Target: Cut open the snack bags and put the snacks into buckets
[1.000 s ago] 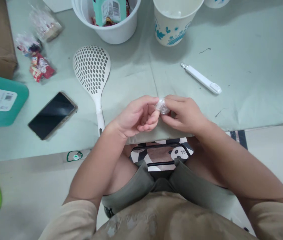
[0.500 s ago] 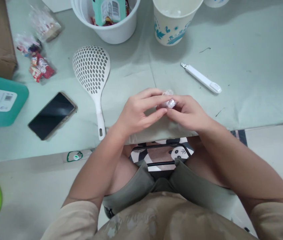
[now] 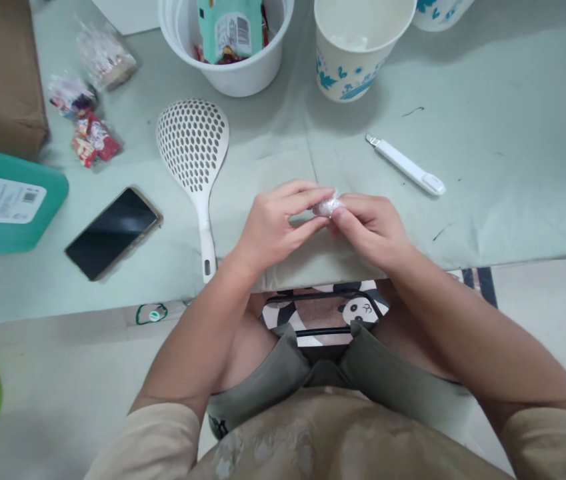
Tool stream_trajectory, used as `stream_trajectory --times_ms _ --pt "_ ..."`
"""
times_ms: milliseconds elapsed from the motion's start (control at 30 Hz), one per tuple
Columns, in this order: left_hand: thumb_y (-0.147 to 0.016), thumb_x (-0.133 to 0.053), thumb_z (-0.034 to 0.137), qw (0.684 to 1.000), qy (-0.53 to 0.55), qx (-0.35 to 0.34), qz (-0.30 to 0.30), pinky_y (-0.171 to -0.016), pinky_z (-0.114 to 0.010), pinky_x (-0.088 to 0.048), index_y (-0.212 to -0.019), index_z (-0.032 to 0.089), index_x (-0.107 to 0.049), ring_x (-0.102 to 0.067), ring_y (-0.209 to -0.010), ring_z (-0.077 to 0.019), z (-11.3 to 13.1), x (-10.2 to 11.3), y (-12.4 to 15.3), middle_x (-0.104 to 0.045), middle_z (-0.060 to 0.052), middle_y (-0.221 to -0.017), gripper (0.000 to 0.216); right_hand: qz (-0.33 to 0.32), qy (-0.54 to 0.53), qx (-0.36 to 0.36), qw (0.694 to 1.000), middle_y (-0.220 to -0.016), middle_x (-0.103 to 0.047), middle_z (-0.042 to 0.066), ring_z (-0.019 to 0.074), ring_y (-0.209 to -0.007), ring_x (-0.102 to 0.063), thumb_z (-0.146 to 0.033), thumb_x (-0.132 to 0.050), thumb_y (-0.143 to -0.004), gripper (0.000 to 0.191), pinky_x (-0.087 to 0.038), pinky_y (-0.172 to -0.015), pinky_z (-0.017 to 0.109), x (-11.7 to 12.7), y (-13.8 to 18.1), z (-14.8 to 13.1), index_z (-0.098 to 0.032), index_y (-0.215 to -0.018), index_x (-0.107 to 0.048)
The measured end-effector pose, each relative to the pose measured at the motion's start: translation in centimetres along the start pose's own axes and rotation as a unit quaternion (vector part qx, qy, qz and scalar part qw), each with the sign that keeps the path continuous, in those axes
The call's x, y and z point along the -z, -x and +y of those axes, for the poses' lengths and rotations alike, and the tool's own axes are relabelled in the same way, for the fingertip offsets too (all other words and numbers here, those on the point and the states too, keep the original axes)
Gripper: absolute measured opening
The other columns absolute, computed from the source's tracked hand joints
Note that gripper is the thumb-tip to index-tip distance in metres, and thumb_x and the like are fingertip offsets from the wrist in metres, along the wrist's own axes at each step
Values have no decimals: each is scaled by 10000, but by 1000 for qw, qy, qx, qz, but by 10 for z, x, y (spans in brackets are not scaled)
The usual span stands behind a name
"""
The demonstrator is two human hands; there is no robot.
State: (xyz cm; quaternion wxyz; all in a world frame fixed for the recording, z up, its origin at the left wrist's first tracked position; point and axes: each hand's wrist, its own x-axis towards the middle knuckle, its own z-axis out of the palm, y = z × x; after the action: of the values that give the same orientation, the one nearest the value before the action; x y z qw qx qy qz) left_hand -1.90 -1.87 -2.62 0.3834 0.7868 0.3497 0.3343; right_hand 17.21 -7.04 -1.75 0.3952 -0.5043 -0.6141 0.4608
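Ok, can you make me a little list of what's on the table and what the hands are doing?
left hand: pinches the little clear wrapper
right hand: pinches the same wrapper from the other side
left of the hands: white slotted spoon, phone, green box
right of the hands: white pen-shaped tool
far side: paper cup, white tub with packets inside
table: pale green cover

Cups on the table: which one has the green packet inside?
The plain white tub, left of the blue-patterned paper cup. A teal packet stands in it; the paper cup holds no packet, and the third cup is mostly cut off.
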Motion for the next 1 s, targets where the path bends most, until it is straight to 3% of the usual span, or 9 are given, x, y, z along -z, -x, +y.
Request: stream_trajectory --times_ms 133,233,333,600,767,867,1000 --pt "-886 -767 378 998 24 26 48 -908 -334 -610 -1142 255 -823 -741 -1000 -200 3 -7 1 -790 -69 -1190 290 120 -1 -18 993 -708 -600 -3 141 -647 -550 -632 -653 -942 409 -439 -610 287 -6 1 5 -227 -891 -640" --pt "-849 -795 335 993 86 49 64 -908 -341 -628 -1147 239 -815 -746 -1017 -195 2 -10 2 -721 -90 -1367 314 169 23 46 984 -861 -676 17 142 -709 -606 -458 -731 -926 249 -468 -621 281 -7 1 10 -242 -1027 -659" --pt "-847 -801 345 982 161 94 30 -941 -345 -628 -1099 209 -822 -753 -1077 -216 1 -11 1 -754 -108 -1315 287 151 82 109 979 -994 -729 50 162 -809 -662 -346 -689 -947 111 -508 -675 299 -5 0 10 -254 -1008 -698" --pt "-693 -944 480 910 327 251 -46 -829 -294 -619 -1027 169 -810 -772 -890 -188 3 -10 -7 -818 -64 -946 476 146 166 91 971 -862 -715 46 197 -806 -658 -296 -633 -952 104 -538 -745 349 0 0 9 -261 -933 -729" --pt "-695 -926 552 881 397 258 -25 -768 -259 -604 -994 166 -800 -743 -801 -137 5 -11 -12 -793 -39 -889 505 162 142 184 959 -930 -728 47 194 -853 -676 -301 -675 -949 106 -549 -732 339 -2 -6 18 -262 -1010 -753" --pt "-710 -909 571 883 399 248 2 -716 -230 -580 -910 164 -797 -695 -726 -99 8 -12 -13 -765 -17 -819 467 181 134 246 943 -896 -727 22 170 -816 -674 -293 -736 -918 130 -544 -666 299 -5 -10 23 -275 -1046 -749" --pt "-751 -868 597 900 365 238 0 -653 -213 -554 -768 158 -786 -655 -646 -89 14 -14 -14 -732 -11 -698 448 193 125 226 947 -883 -715 22 148 -791 -673 -310 -753 -924 62 -519 -595 260 -6 -10 23 -253 -934 -732"
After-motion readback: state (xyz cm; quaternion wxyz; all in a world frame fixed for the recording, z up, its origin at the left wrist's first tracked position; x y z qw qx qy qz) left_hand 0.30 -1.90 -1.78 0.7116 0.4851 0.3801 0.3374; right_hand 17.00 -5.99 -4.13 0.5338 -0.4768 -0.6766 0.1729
